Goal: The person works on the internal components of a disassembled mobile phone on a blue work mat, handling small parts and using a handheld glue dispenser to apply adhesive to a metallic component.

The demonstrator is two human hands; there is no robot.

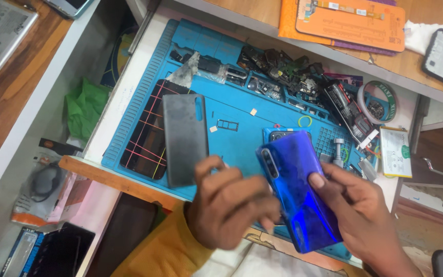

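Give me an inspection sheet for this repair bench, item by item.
Surface: blue repair mat on a white bench.
Job's things: blue phone, back up, held in both hands; grey back cover in the left hand.
Clutter: cracked screen, heap of small dark phone parts, tape roll, white battery.
Hands: left hand grips cover and phone; right hand grips the phone's edge.
Cables: orange flex cable on the shelf.
Surroundings: green bag, wooden shelf.

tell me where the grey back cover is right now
In the head view, the grey back cover is held up by the left hand, left of the blue phone, above the blue mat.
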